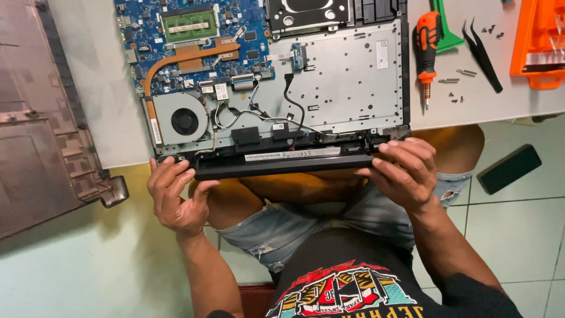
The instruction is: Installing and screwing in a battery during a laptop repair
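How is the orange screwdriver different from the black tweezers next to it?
The screwdriver is orange and black with a thick handle; the tweezers are all black and thin. The screwdriver ends in one metal tip, pointing toward the person; the tweezers have two pointed legs, joined at the near end. Both lie on the white table, right of the opened laptop, untouched by either hand.
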